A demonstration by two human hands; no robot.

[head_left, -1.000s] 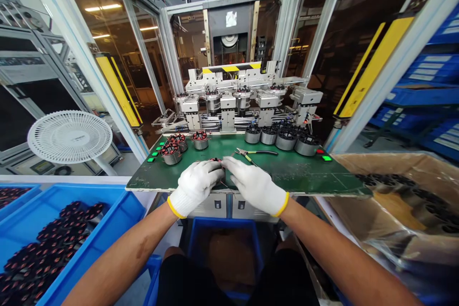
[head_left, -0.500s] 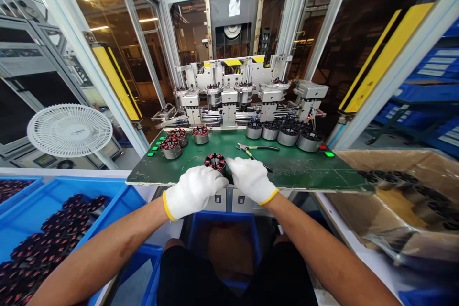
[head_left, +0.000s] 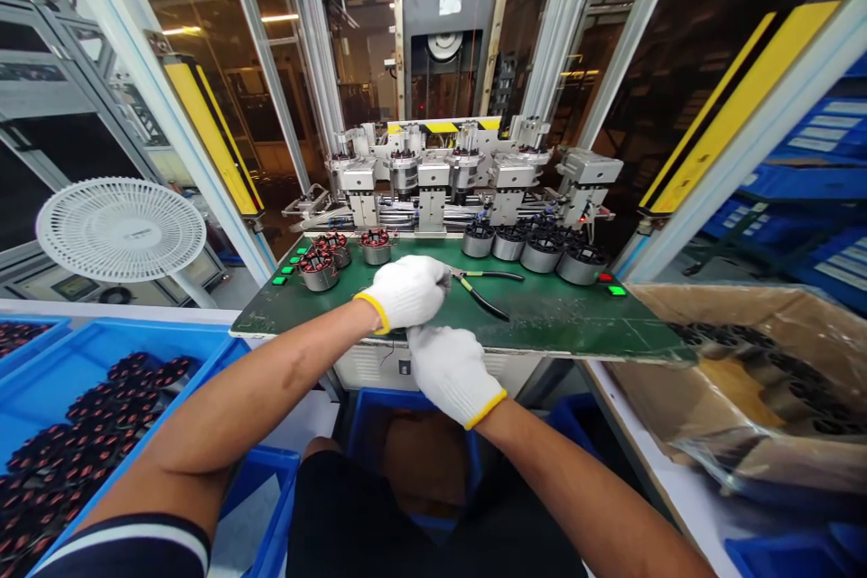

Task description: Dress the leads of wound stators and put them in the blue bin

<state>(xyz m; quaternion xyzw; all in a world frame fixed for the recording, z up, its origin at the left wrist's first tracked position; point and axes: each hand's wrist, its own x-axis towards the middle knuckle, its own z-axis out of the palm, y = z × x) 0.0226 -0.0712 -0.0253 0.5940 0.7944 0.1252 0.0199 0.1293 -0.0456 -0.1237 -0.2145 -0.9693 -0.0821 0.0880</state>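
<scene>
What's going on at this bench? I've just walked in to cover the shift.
Someone is working at a green bench. Their gloved left hand is raised over the bench beside a pair of pliers, and their gloved right hand sits just below it at the bench's front edge; whether either holds anything is hidden. Wound stators stand towards the bench's left end, grey cylinders towards the right, with an automated machine behind.
</scene>
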